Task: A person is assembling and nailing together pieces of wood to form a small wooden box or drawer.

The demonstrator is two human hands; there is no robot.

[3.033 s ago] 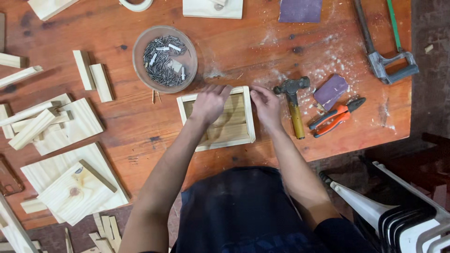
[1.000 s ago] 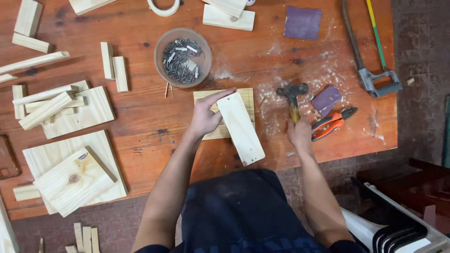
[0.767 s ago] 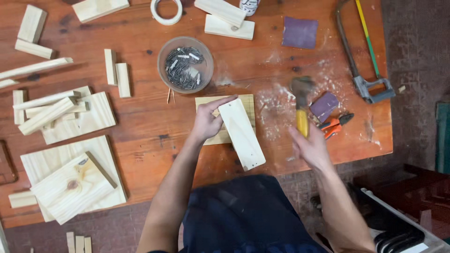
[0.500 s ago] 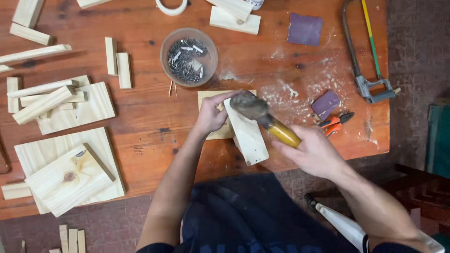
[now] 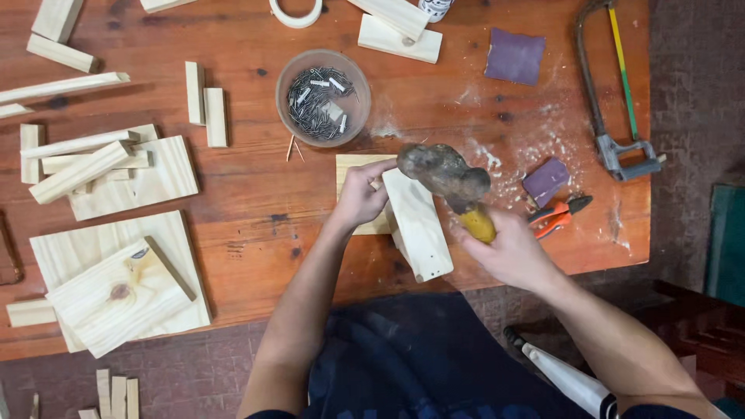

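Gripped tight in the right hand is a hammer with a yellow handle, its head raised and blurred just above the wooden box near the table's front edge. That box is steadied by the left hand, fingers pinched at its upper end; whether a nail is held there can't be made out, too small. Just behind, a round bowl of nails is parked on the red wooden table. Orange pliers and a purple sanding block are seen right of the hammer, with a hacksaw further off. Loose wood pieces are scattered at the left.
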